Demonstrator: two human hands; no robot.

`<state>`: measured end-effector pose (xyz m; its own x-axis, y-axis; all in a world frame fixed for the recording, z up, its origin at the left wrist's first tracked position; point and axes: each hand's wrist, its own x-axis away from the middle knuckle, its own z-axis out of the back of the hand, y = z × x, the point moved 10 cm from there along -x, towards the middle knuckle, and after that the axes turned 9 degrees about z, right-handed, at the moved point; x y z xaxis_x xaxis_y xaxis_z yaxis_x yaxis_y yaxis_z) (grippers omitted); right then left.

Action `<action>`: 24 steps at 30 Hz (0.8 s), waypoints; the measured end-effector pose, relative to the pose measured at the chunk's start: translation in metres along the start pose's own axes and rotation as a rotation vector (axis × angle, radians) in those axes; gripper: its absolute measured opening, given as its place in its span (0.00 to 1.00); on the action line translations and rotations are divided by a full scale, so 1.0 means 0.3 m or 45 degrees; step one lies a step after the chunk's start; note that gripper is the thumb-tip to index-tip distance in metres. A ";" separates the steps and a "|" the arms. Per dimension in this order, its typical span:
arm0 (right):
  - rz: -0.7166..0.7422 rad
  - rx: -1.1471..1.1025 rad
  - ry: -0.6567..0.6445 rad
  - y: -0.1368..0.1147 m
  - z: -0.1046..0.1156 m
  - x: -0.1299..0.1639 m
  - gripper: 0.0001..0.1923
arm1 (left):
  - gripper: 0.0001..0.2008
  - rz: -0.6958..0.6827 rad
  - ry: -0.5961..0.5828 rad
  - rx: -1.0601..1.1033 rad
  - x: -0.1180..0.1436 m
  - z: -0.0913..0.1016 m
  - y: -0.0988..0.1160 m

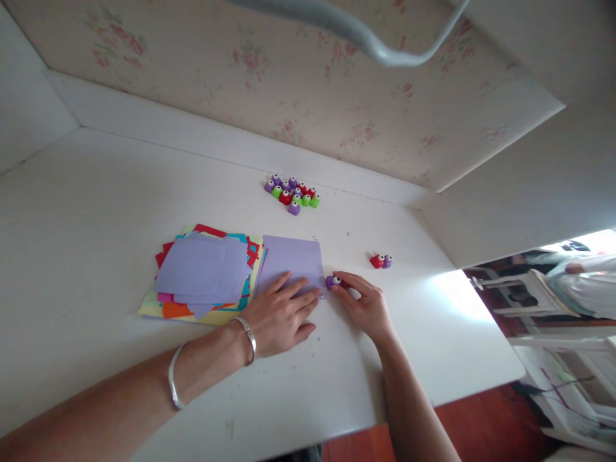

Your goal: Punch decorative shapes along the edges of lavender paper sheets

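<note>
Far left on the white tabletop [96,212]: a messy stack of coloured paper squares [205,282], lilac on top, with red, blue, orange and yellow edges poking out.

Just right of it, touching its edge: a single flat lilac paper sheet [293,260]. Pressed flat on the near part of this sheet: the left hand [282,317], fingers spread and holding nothing, likely to stop the paper sliding. Two silver bangles [212,366] on that arm.

At the sheet's right edge: a small purple plastic paper punch [332,281]. Pinched around it: the right hand [363,305], fingertips closed on the punch, which sits right at the paper's edge, probably so the edge slips into its slot.

Further right, apart: a red punch and a purple punch side by side [380,261].

Back by the flowered wall: a cluster of little purple, green and red punches [292,192]. Nothing between hands and paper.
</note>
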<state>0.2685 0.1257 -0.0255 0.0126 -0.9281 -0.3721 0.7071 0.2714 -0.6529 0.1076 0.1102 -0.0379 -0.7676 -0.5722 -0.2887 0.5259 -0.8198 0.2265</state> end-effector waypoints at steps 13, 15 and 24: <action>0.041 -0.007 -0.030 0.001 -0.008 0.004 0.12 | 0.23 -0.011 -0.002 0.018 0.001 0.000 0.006; 0.037 -0.018 -0.035 0.003 -0.009 0.003 0.12 | 0.23 -0.010 -0.017 0.025 0.001 -0.003 0.004; 0.023 -0.034 -0.052 0.000 -0.006 -0.002 0.12 | 0.23 -0.011 -0.068 0.020 0.001 -0.009 0.003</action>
<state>0.2672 0.1268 -0.0262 0.0549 -0.9325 -0.3570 0.6875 0.2946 -0.6638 0.1088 0.1091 -0.0401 -0.7910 -0.5625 -0.2405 0.5135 -0.8242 0.2388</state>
